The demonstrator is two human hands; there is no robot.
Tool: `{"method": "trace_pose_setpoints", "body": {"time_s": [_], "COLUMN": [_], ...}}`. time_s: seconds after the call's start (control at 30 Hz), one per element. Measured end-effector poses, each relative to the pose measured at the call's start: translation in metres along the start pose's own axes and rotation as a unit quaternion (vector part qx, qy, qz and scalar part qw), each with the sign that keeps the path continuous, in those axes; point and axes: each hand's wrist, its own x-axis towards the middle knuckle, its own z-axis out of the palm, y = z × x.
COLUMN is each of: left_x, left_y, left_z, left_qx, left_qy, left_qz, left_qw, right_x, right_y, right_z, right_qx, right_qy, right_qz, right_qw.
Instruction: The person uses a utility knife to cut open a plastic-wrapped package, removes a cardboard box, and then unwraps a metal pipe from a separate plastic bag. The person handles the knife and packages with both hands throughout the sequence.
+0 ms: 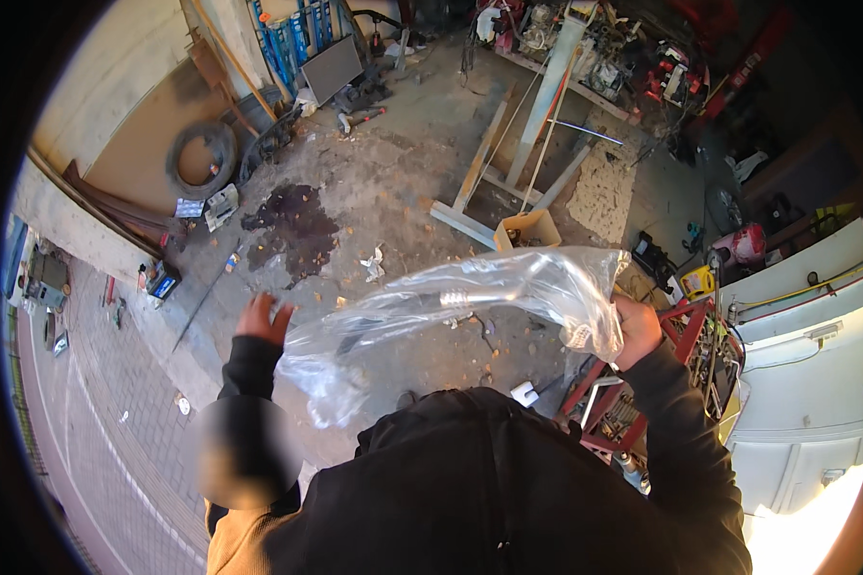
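A long clear plastic bag [393, 297] stretches across in front of me, with a pale, bent, tube-like part [508, 287] showing through it. My right hand [638, 333] is closed on the right end of the bag, beside the wider end of the part. The bag's crumpled left end [331, 388] hangs down lower. Just beyond that end, my left hand [265, 319] is raised with its fingers apart and nothing in them. Whether its fingertips touch the film I cannot tell.
At the lower left, a person in a tan top [235, 541] stands close. A red metal frame cart [594, 393] with tools is by my right arm. Ahead are a metal stand [465, 225], a cardboard box [529, 230], a dark floor stain [292, 230] and a tyre [174, 158].
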Motion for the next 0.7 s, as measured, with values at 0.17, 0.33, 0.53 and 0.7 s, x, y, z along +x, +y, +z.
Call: {"method": "trace_pose_setpoints", "body": {"time_s": [0.17, 0.33, 0.53, 0.7], "left_x": [0.028, 0.018, 0.019, 0.000], "left_y": [0.220, 0.278, 0.238, 0.219], "left_z": [-0.022, -0.009, 0.023, 0.018], "left_qx": [-0.284, -0.311, -0.144, -0.154], "left_qy": [0.056, -0.103, -0.050, -0.199], "left_qz": [0.326, 0.309, 0.264, 0.218], "left_qw": [0.900, 0.893, 0.952, 0.943], "right_x": [0.017, 0.016, 0.001, -0.006], "right_y": [-0.041, -0.069, -0.083, -0.073], "right_z": [0.031, 0.039, 0.040, 0.048], "right_qx": [-0.100, -0.150, -0.150, -0.137], "right_qy": [-0.022, -0.053, -0.052, -0.033], "right_qz": [-0.056, -0.050, -0.053, -0.037], "right_qw": [0.993, 0.986, 0.986, 0.989]}}
